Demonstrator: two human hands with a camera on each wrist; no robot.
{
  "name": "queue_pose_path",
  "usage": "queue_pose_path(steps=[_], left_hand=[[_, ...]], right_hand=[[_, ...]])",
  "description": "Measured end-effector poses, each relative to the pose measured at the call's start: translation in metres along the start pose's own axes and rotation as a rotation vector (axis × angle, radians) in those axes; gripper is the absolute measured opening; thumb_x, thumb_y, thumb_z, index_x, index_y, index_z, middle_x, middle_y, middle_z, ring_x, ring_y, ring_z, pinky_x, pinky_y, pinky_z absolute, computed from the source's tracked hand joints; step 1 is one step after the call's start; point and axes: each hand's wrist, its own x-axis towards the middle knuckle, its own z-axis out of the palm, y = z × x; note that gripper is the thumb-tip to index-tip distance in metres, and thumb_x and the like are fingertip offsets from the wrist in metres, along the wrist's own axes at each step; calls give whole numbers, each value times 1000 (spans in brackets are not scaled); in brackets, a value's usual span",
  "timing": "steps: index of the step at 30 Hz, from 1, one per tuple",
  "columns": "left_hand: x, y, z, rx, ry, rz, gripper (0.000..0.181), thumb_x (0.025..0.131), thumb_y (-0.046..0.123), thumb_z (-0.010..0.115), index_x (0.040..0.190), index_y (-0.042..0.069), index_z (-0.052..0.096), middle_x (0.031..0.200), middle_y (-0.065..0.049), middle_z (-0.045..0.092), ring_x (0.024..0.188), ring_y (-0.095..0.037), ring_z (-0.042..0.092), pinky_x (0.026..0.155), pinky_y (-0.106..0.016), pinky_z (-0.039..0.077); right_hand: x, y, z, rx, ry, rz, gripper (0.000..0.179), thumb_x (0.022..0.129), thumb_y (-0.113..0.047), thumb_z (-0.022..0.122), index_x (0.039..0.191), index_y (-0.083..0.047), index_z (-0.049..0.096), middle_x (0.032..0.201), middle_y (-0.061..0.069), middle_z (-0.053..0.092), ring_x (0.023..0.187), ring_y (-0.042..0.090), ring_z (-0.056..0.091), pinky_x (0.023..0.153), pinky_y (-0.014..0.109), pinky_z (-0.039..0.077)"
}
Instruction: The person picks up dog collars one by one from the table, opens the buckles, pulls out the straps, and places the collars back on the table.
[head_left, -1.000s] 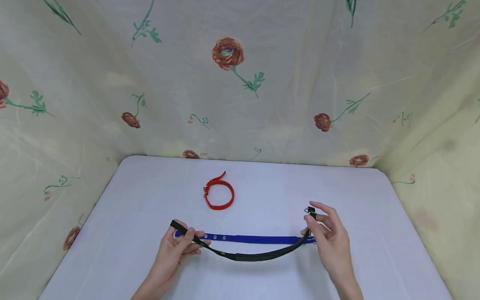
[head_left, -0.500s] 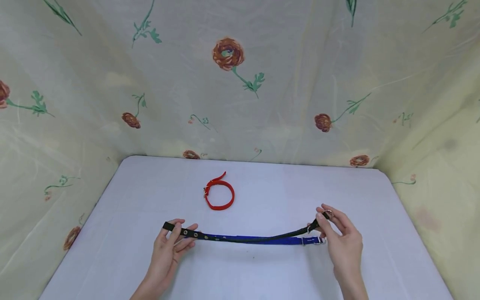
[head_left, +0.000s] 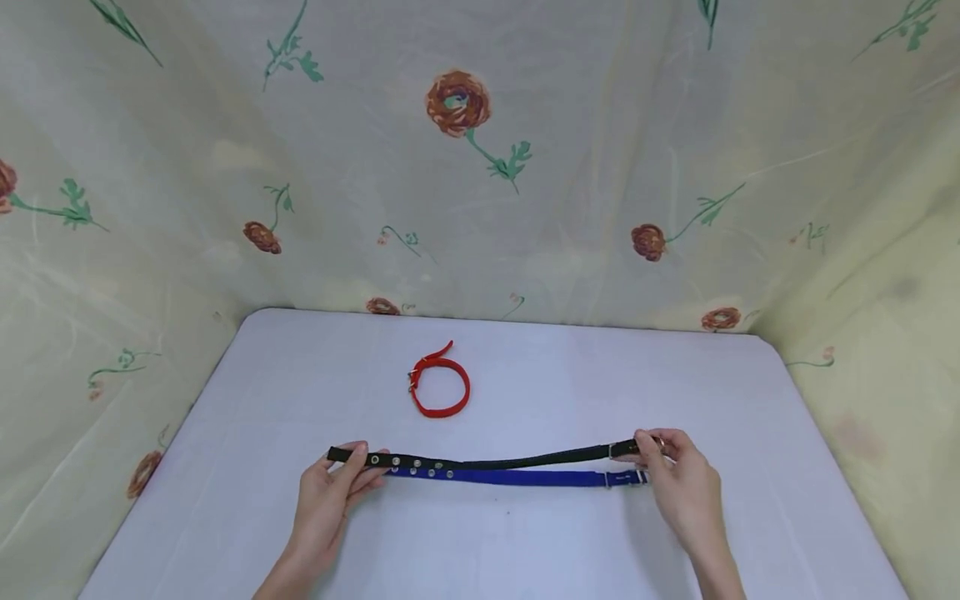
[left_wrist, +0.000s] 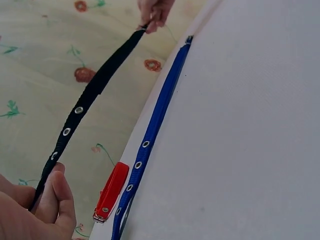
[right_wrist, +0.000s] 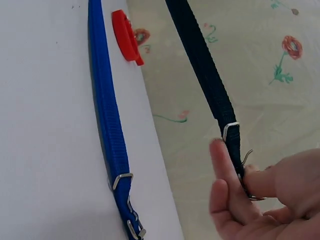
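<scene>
"Between the left hand (head_left: 324,500) and the right hand (head_left: 684,487), what is being held?"

"A long black woven strap (head_left: 517,461) with metal eyelets, raised off the white, smooth-looking tabletop (head_left: 555,383) and drawn nearly straight. The left thumb and fingers pinch it near its plain tip; the right thumb and fingers pinch it at its buckle end, close to a square metal loop (right_wrist: 231,131)."

"And the blue one?"

"A long blue woven strap (head_left: 525,478) with metal eyelets lies on the tabletop, a little nearer the person than the black one in the head view. Its left end is hidden behind the left hand; its metal buckle (right_wrist: 135,231) sits just below the right hand."

"How would you do this part well?"

"I judge it to be holding the black strap out straight alongside the blue. Even, gentle tension matters: too little from either hand and the middle would sag, too much and the strap may slip."

"Any twist?"

"Past the eyelets it looks narrower, so perhaps a slight turn; I can't be sure. A small roll of the left fingers should flatten it. On the right, I'd mind the loose-looking prong (right_wrist: 248,156)."

"And the red strap buckled into a ring (head_left: 442,412)?"

"Beyond the hands, nearer the left, well out of the way."
</scene>
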Motion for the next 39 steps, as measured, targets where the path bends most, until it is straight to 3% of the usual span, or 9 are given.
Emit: queue_pose_path(steps=[4, 10, 15, 18, 21, 25, 32, 35, 39], left_hand=[[3, -1, -2, 51, -16, 18, 36, 113, 18, 58, 136, -8, 50, 127, -30, 75, 94, -9, 83, 89, -26, 64], [6, -2, -8, 166, -118, 83, 36, 118, 23, 45, 139, -7, 45, 130, -35, 72, 104, -19, 82, 91, -25, 64], [9, 1, -14, 422, -104, 176, 37, 116, 29, 51, 135, -2, 59, 113, -20, 82, 108, -24, 82, 90, -22, 61], [12, 7, -17, 620, -45, 223, 31, 112, 30, 61, 126, 3, 70, 101, -10, 85, 102, -24, 83, 77, -19, 56], [14, 9, -21, 735, -24, 259, 24, 107, 26, 69, 118, 7, 77, 94, -6, 85, 97, -23, 84, 69, -19, 49], [17, 8, -25, 751, -30, 282, 17, 105, 23, 73, 113, 10, 78, 90, -5, 85, 93, -22, 84, 71, -19, 48], [25, 2, -27, 817, -111, 344, 19, 111, 13, 59, 120, 8, 75, 98, -6, 85, 101, -24, 82, 77, -18, 55], [28, 1, -27, 866, -93, 392, 18, 111, 16, 61, 119, 9, 76, 97, -4, 85, 98, -23, 81, 73, -21, 51], [34, 2, -26, 914, -49, 426, 16, 108, 19, 67, 115, 9, 78, 93, -4, 85, 79, -13, 73, 68, -21, 48]], right_hand=[[4, 3, -1, -36, -113, -19, 50, 115, -46, 47, 136, -2, 55, 90, 5, 83, 82, 8, 73, 73, 25, 44], [10, 5, 1, -61, -91, -15, 45, 113, -47, 53, 132, -8, 66, 79, -7, 78, 74, 8, 70, 76, 25, 44], [15, 10, 3, -107, -83, 12, 43, 111, -45, 58, 127, -8, 72, 82, -4, 79, 76, 13, 70, 74, 28, 43], [16, 14, 5, -127, -85, 19, 44, 110, -45, 59, 125, -7, 74, 82, -3, 79, 74, 11, 68, 73, 29, 42], [17, 16, 7, -146, -92, 23, 45, 109, -46, 60, 124, -7, 75, 84, -2, 81, 73, 10, 68, 71, 30, 41], [18, 18, 10, -176, -83, 11, 47, 108, -48, 63, 122, -6, 77, 89, 5, 83, 72, 15, 63, 67, 31, 39], [20, 25, 20, -225, -3, -13, 44, 105, -48, 67, 116, -7, 79, 88, 8, 79, 63, 17, 53, 55, 30, 36], [22, 27, 23, -233, 35, -48, 41, 105, -44, 68, 113, -5, 79, 86, 9, 77, 60, 17, 53, 53, 29, 36], [25, 27, 24, -242, 46, -72, 39, 105, -41, 69, 110, -4, 79, 83, 10, 76, 59, 18, 53, 53, 29, 36]])
